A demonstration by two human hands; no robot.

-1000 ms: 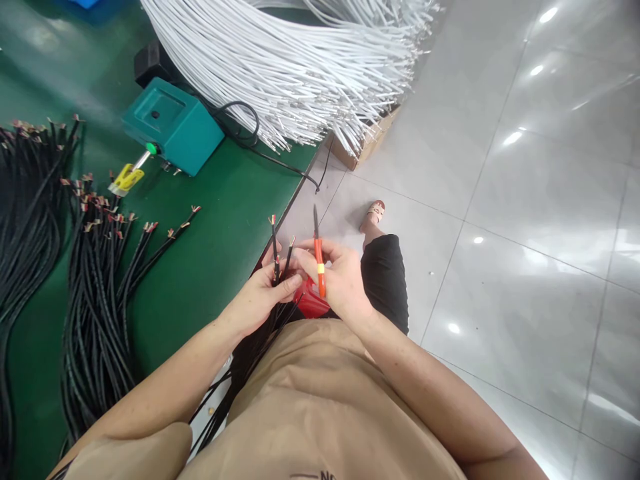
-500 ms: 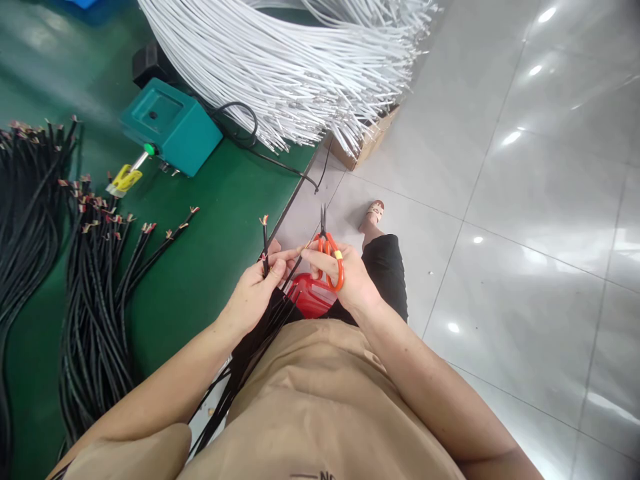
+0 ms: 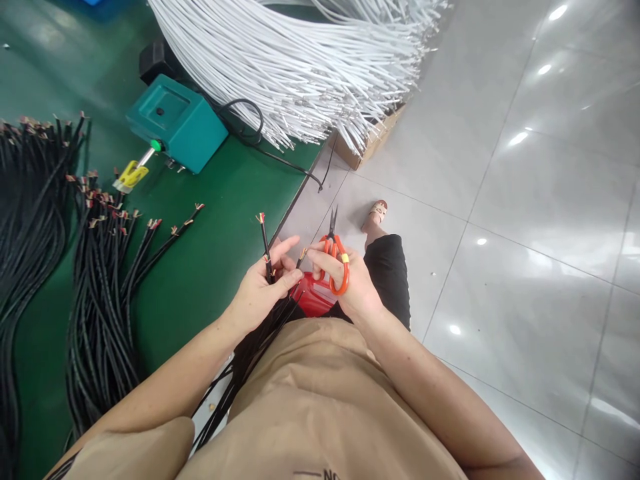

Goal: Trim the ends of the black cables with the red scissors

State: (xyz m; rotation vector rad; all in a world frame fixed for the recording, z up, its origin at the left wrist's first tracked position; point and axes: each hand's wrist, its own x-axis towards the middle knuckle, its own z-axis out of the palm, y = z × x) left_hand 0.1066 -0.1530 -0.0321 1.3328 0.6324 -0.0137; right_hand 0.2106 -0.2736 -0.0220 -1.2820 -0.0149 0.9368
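My left hand (image 3: pixel 267 283) is closed on black cables (image 3: pixel 263 233), whose stripped ends show thin coloured wires. One cable end (image 3: pixel 302 256) pokes out between its thumb and my right hand (image 3: pixel 350 280). Its index finger is stretched out, apart from the wires. Orange-handled scissors (image 3: pixel 343 267) sit in my right hand, with a finger through the loop and the dark blades pointing away from me. That hand's thumb and fingertip are close to the cable end; whether they touch it I cannot tell. More black cables (image 3: pixel 255 340) lie across my lap.
On the green table (image 3: pixel 175 280) lie bundles of black cables (image 3: pixel 103 287) with stripped ends. A teal box-shaped device (image 3: pixel 180 123) has a yellow clip (image 3: pixel 131 177) on its front. White cables (image 3: pixel 300 73) hang over the table edge above a cardboard box (image 3: pixel 370 143). Something red (image 3: pixel 315 293) is between my legs.
My left index finger has lifted off the cable end and stretched out. The scissors have shifted slightly right, still in my right hand. The whole view has shifted a little.
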